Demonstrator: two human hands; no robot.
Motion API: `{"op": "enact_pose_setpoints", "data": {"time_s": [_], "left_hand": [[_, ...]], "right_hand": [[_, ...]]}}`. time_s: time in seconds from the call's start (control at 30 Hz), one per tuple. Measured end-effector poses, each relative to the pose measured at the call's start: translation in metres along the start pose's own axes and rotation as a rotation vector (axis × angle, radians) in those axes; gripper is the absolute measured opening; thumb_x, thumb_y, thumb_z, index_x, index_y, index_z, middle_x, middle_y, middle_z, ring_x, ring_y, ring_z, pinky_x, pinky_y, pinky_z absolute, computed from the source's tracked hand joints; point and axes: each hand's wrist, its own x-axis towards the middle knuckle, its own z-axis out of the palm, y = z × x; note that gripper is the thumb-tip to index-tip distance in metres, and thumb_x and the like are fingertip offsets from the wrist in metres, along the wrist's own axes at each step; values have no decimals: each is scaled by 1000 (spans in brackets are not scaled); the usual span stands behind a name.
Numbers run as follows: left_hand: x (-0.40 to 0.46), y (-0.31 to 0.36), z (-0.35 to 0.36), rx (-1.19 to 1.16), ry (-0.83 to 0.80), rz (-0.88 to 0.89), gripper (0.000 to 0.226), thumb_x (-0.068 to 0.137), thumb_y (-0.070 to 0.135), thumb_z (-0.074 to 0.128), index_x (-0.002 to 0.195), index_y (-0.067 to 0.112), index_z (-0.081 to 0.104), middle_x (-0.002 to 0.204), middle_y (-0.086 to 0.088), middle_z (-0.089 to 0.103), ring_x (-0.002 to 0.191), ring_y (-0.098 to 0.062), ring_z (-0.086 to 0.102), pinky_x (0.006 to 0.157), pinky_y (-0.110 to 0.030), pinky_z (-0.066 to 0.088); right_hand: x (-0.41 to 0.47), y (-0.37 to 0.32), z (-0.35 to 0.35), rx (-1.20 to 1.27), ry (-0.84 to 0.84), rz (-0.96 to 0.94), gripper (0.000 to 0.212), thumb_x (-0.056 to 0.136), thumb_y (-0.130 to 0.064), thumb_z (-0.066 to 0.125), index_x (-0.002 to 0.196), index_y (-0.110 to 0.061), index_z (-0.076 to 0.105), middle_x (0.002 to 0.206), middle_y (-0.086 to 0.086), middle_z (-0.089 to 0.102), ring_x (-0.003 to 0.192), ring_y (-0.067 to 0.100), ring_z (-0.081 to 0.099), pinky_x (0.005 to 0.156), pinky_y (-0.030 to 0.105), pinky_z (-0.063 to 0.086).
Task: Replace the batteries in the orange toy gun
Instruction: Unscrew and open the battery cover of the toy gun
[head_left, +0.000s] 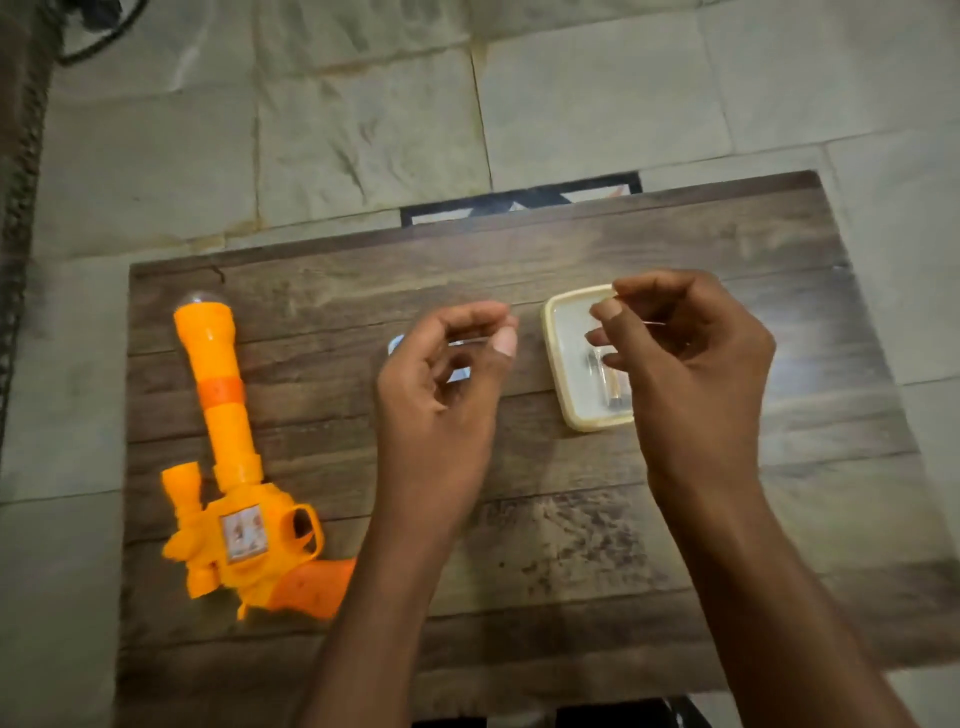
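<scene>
While both hands' fingers are curling loosely, gripping nothing I can confirm, batteries are sitting in the tray beneath them; a careless pinch risks dropping one.

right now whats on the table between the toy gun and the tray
The head view shows the left hand hovering there, with a small pale object mostly hidden behind it; otherwise bare table.

Both forearms are extended forward, side by side and apart. The left hand is raised with fingers loosely curled, thumb opposite them. The right hand is likewise curled, fingertips turned toward the left hand.
</scene>
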Motion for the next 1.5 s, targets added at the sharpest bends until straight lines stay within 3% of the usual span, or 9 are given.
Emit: {"op": "enact_pose_setpoints", "data": {"time_s": [0.27, 0.47, 0.63, 0.83, 0.97, 1.1, 1.2, 1.33, 1.5], "left_hand": [[-28, -35, 2, -122, 70, 223, 14, 96, 10, 71, 110, 8, 73, 106, -7, 78, 99, -21, 77, 84, -33, 63], [-57, -43, 1, -100, 69, 363, 10, 95, 17, 70, 103, 16, 74, 102, -6, 79, 97, -21, 76, 81, -37, 62], [-121, -52, -4, -40, 83, 394, 6, 90, 27, 69, 94, 30, 72, 98, -2, 79, 94, -22, 76, 84, -44, 61], [-180, -79, -9, 189, 41, 333, 12, 93, 14, 75, 98, 24, 71, 89, 15, 73, 75, 9, 67, 85, -36, 61], [-184, -83, -2, 328, -70, 361, 21, 93, 16, 75, 113, 22, 69, 110, 12, 74, 101, 0, 68, 89, -31, 54], [-171, -93, 11, 497, -186, 394, 40, 95, 24, 73, 133, 21, 64, 136, 4, 67, 129, -12, 59, 108, -32, 46], [-154, -110, 18, 585, -198, 336, 49, 96, 31, 70, 143, 26, 57, 146, 2, 60, 135, -16, 54, 109, -30, 42], [-138, -138, 17, 674, -205, 329, 51, 98, 31, 69, 146, 22, 57, 154, 2, 54, 141, -16, 49, 118, -34, 39], [-132, -155, 14, 717, -205, 411, 41, 99, 29, 68, 138, 19, 65, 158, 5, 51, 146, -12, 44, 121, -34, 36]], "right_hand": [[-31, 33, -5, 132, -7, -178, 8, 94, -7, 73, 101, -6, 73, 92, 8, 77, 80, 20, 77, 72, 37, 64], [-63, 42, -21, 205, 10, -290, 5, 93, -10, 73, 99, -9, 73, 90, 7, 77, 80, 22, 77, 70, 35, 62], [-121, 45, -63, 162, 9, -378, 4, 93, -13, 73, 97, -13, 74, 91, 5, 76, 85, 22, 76, 78, 46, 64], [-165, 58, -122, 2, 46, -307, 7, 91, -19, 73, 88, -25, 70, 85, -2, 75, 83, 14, 75, 80, 48, 64], [-145, 71, -143, -157, 82, -253, 5, 90, -20, 72, 94, -18, 74, 85, -2, 74, 82, 12, 71, 87, 41, 61], [-102, 83, -148, -328, 94, -220, 14, 87, -11, 68, 98, -12, 76, 87, 2, 73, 81, 14, 65, 71, 19, 51], [-51, 94, -138, -431, 89, -203, 22, 84, -6, 62, 101, -10, 76, 91, 7, 74, 91, 22, 69, 71, 23, 48], [8, 101, -114, -569, 50, -192, 33, 85, -11, 68, 118, -10, 70, 116, 15, 69, 110, 33, 64, 89, 38, 53], [52, 108, -87, -769, 38, -187, 31, 85, -16, 71, 113, -6, 66, 122, 22, 63, 116, 42, 59, 89, 44, 53]]}}
